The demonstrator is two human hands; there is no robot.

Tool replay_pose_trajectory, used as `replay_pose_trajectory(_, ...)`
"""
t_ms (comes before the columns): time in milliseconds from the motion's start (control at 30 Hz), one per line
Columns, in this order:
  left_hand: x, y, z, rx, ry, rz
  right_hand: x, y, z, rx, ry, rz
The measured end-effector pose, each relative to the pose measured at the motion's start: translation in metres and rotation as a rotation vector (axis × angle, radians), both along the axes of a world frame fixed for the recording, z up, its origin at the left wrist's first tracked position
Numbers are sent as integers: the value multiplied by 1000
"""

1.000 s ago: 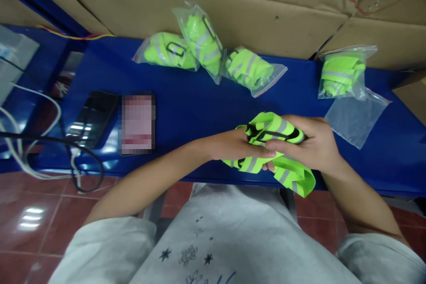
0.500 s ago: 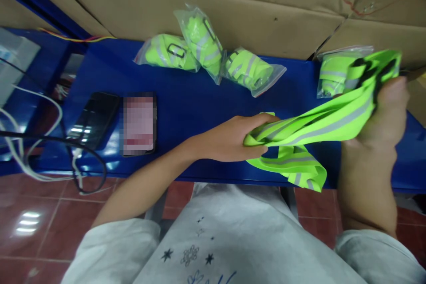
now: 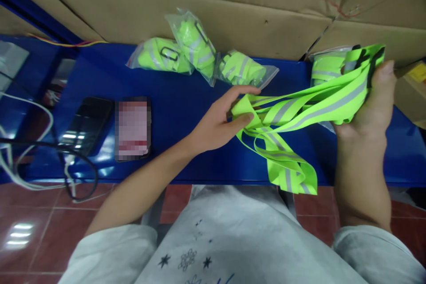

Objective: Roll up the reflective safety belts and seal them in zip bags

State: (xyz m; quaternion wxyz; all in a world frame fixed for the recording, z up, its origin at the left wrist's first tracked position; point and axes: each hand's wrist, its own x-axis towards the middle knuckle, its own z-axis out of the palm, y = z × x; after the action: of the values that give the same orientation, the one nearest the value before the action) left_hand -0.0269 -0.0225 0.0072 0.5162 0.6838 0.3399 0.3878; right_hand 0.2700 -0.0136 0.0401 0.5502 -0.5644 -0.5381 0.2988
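A bundle of neon-yellow straps (image 3: 333,105) with grey reflective stripes stretches between my hands above the blue table. My left hand (image 3: 221,120) grips its looped left end between thumb and fingers. Around the right end, where black parts show, my right hand (image 3: 369,106) is closed, its thumb pointing up and most fingers hidden behind the straps. Loose loops hang below the bundle toward the table's front edge. Just behind the right end lies a clear bag (image 3: 328,67) of similar straps, partly covered.
Three bagged strap bundles (image 3: 163,55) lie along the back of the blue table (image 3: 186,102), by a cardboard wall (image 3: 199,4). At left are a black phone (image 3: 88,126), a second device with a blurred surface (image 3: 133,128), and cables (image 3: 36,182). A box (image 3: 412,93) stands far right.
My left hand has moved up and slightly left, and its thumb and fingers have spread around the loops. The bundle's left end has risen and fanned out. The view has shifted slightly.
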Motion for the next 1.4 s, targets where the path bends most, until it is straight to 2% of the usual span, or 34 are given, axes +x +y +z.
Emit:
replay_pose_trajectory(100,1,2,0,-113,-70,115,-1,1,2,-72,-75,-55)
replay_pose_trajectory(167,1,4,1,-134,-105,154,0,1,1,-126,-94,-36)
replay_pose_trajectory(367,0,6,8,-200,-201,219,4,3,-6,-142,13,27)
replay_pose_trajectory(600,-6,9,14,-283,-180,177,2,2,3,-216,-77,32)
replay_pose_trajectory(700,-9,13,14,-297,-126,90,2,1,6,-184,-65,19)
replay_pose_trajectory(767,-10,14,11,-238,-59,15,2,1,7,-146,1,-5)
replay_pose_trajectory(833,-9,14,6,-99,14,-35,2,3,5,-104,73,-13)
replay_pose_trajectory(900,-7,12,-2,56,92,-39,1,6,0,10,162,-18)
replay_pose_trajectory(1000,-3,7,-11,247,194,56,0,12,-10,189,321,0)
replay_pose_trajectory(1200,-2,6,-7,542,368,269,7,17,-13,255,395,68)
replay_pose_trajectory(1300,-3,7,-3,553,487,316,11,19,-11,259,407,86)
replay_pose_trajectory(1400,-4,6,0,388,545,269,13,21,-12,255,413,149)
